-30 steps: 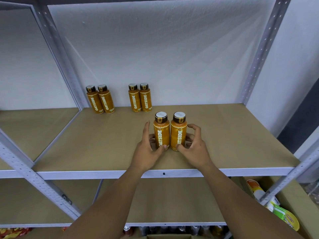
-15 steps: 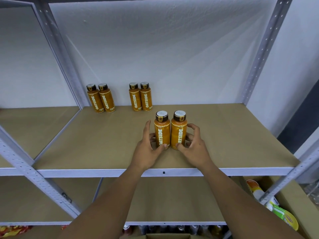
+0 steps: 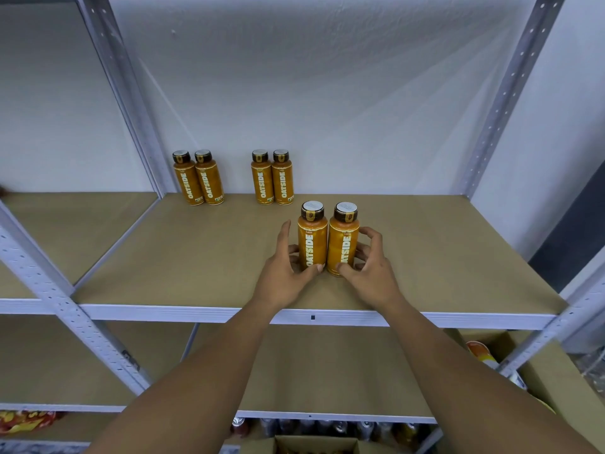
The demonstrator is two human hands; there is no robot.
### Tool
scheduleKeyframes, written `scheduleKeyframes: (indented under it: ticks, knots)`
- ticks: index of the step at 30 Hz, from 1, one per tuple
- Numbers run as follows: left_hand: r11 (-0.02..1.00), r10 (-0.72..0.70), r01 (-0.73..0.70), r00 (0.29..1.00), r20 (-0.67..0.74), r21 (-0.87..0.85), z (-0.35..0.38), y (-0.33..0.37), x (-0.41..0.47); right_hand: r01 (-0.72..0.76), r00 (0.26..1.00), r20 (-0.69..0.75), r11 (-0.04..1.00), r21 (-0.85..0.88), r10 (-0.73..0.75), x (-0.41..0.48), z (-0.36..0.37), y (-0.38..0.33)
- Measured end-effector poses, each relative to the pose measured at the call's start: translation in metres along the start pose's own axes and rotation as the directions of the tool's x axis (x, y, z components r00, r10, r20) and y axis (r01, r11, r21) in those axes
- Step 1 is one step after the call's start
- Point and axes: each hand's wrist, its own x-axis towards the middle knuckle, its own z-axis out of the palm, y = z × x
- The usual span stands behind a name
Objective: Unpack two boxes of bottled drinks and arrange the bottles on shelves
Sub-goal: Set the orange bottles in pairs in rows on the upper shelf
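In the head view, we see our left hand [image 3: 284, 274] and right hand [image 3: 370, 273] meeting in the centre of the frame, on the tan fibreboard shelf [image 3: 196, 257] with its pale grey metal frame.

Our left hand grips the left orange plastic bottle [image 3: 312, 244], dark brown cap on top. The thumb presses the lower front of the label, the index finger stands nearly straight up along the bottle's left side, and the other fingers curl round behind.

Our right hand grips the right orange plastic bottle [image 3: 343, 248] the same way, with the thumb low on the front and the fingers bent round its right side.

The two bottles stand upright and touch each other, right of centre on the shelf, nearer its front edge than the wall.

At the back of the shelf, against the white wall, stand two more pairs of matching orange bottles, one left pair [image 3: 198, 178] and one middle pair [image 3: 272, 178], well apart from our hands.

At the bottom edge of the frame sits an open brown cardboard box [image 3: 314, 445].
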Motion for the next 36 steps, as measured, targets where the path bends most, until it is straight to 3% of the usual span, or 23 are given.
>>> scheduleKeyframes:
  ticks: [7,16,36]
  knots:
    - [0.997,0.075,-0.074,0.997,0.016,-0.034,-0.023,0.021,0.01,0.015,0.999,-0.037,0.992,0.126,-0.01,0.007,-0.014,-0.016]
    - [0.974,0.182,-0.19,0.98,0.076,0.121,-0.043,0.042,0.026,0.204,0.979,0.062,0.963,-0.174,-0.196,0.026,-0.035,-0.045]
    - [0.96,0.215,-0.227,0.973,0.087,0.167,0.022,0.056,0.146,0.225,0.973,-0.002,0.945,-0.238,-0.232,0.141,-0.063,0.001]
